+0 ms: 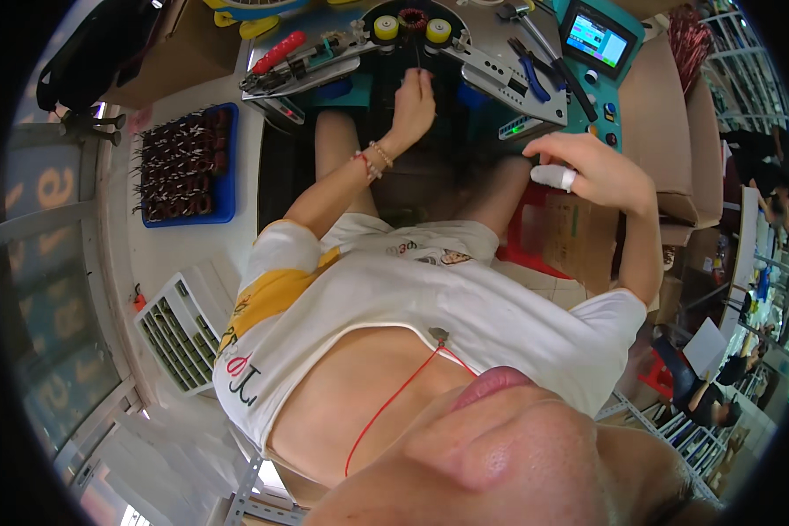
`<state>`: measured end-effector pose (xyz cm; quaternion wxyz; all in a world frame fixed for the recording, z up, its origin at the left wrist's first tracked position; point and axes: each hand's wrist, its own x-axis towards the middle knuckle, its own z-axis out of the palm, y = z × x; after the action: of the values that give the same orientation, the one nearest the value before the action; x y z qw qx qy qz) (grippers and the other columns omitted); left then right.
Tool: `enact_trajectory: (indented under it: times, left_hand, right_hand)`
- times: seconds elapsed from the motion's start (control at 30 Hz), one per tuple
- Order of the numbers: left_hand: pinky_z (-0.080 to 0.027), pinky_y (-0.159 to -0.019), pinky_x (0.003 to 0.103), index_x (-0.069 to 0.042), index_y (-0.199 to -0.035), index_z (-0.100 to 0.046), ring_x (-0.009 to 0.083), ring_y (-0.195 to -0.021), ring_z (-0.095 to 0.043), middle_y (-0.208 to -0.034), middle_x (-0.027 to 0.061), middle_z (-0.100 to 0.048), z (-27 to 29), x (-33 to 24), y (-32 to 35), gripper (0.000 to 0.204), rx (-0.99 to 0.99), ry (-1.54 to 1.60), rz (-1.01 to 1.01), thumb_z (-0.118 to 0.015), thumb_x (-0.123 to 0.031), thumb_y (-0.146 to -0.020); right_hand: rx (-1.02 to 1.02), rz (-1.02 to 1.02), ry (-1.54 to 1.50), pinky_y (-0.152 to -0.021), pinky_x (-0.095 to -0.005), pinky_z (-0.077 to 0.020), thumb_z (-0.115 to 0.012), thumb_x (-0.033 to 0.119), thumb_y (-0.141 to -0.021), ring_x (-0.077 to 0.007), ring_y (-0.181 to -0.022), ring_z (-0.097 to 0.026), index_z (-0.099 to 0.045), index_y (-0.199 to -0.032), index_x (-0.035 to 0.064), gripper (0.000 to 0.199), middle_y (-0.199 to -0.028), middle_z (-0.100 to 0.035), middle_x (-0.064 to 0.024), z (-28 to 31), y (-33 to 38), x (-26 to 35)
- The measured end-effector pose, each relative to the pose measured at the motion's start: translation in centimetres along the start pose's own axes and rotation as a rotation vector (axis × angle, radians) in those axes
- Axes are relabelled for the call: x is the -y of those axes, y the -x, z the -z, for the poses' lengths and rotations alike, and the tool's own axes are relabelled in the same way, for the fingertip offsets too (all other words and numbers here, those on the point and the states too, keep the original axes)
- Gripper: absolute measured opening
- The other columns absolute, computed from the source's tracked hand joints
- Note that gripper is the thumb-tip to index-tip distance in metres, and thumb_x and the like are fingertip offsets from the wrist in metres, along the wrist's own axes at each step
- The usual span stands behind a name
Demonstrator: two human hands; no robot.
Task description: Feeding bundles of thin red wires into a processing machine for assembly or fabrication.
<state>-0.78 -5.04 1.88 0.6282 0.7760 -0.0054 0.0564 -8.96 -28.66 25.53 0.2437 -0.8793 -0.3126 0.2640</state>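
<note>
Yellow rollers (386,28) flank the dark red ring coil (414,13) near the top of the view. Left hand (412,110): raised just below the coil, fingertips (424,76) together; whether they grip the thin wire (418,58) cannot be told. Right hand (600,171): released, loosely curled, near the teal control panel (603,95).

A dark red coiled ring (413,18) sits between two yellow rollers (386,27)
</note>
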Motion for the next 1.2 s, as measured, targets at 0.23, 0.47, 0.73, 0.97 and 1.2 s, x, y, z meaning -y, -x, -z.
enact_trajectory:
  times: [0.23, 0.47, 0.73, 0.97, 1.2]
  left_hand:
    - [-0.053, -0.063, 0.032, 0.013, -0.139, -0.024, 0.0209, -0.069, -0.060, -0.088, 0.0116, -0.060, 10.6, -4.5, -15.2, 0.044, 0.493, 1.851, 1.013, -0.039, 0.000, -0.099]
    - [-0.055, -0.094, 0.039, 0.011, -0.133, -0.041, 0.0312, -0.104, -0.067, -0.110, 0.0211, -0.065, 11.1, -9.5, -10.2, 0.035, 0.582, 0.928, 0.413, -0.038, -0.009, -0.104]
    - [-0.039, -0.081, 0.056, -0.007, -0.106, -0.065, 0.0331, -0.103, -0.058, -0.093, 0.0116, -0.065, 9.5, -7.4, -7.7, 0.053, -0.217, -0.814, -0.824, -0.076, -0.051, -0.078]
    - [-0.038, -0.082, 0.055, -0.007, -0.101, -0.068, 0.0306, -0.096, -0.057, -0.092, 0.0075, -0.065, 7.9, -5.6, -8.2, 0.046, -0.224, -0.868, -0.752, -0.071, -0.049, -0.084]
    - [-0.036, -0.089, 0.060, -0.007, -0.103, -0.067, 0.0298, -0.100, -0.056, -0.095, 0.0074, -0.065, 8.2, -5.7, -7.9, 0.045, -0.230, -0.878, -0.696, -0.072, -0.047, -0.083]
  right_hand:
    - [-0.003, 0.150, 0.040, -0.073, -0.0363, -0.0494, -0.063, 0.019, -0.093, -0.0287, -0.080, -0.063, -0.062, -0.112, 0.0016, 0.026, -0.088, -0.065, -0.0140, 0.8, -5.2, 0.7]
    - [-0.359, 0.183, 0.141, -0.079, -0.0366, -0.0513, -0.055, 0.000, -0.083, -0.0288, -0.083, -0.066, -0.057, -0.126, 0.0063, 0.043, -0.093, -0.067, -0.0154, 1.5, -11.6, -2.8]
    - [-0.960, 0.557, 0.173, -0.064, -0.0378, -0.0535, -0.052, 0.016, -0.098, -0.0280, -0.067, -0.068, -0.062, -0.106, -0.0009, 0.021, -0.075, -0.067, -0.0183, 2.0, -21.1, -0.4]
    - [-0.353, 0.362, -0.455, -0.056, -0.0334, -0.0570, -0.043, 0.021, -0.103, -0.0245, -0.065, -0.071, -0.057, -0.111, -0.0065, 0.032, -0.078, -0.070, -0.0200, 8.6, -26.0, -2.8]
    - [0.074, -0.136, -0.358, -0.066, -0.0369, -0.0594, -0.057, 0.022, -0.096, -0.0274, -0.081, -0.072, -0.054, -0.125, -0.0054, 0.040, -0.091, -0.070, -0.0235, 10.8, -30.8, 1.1]
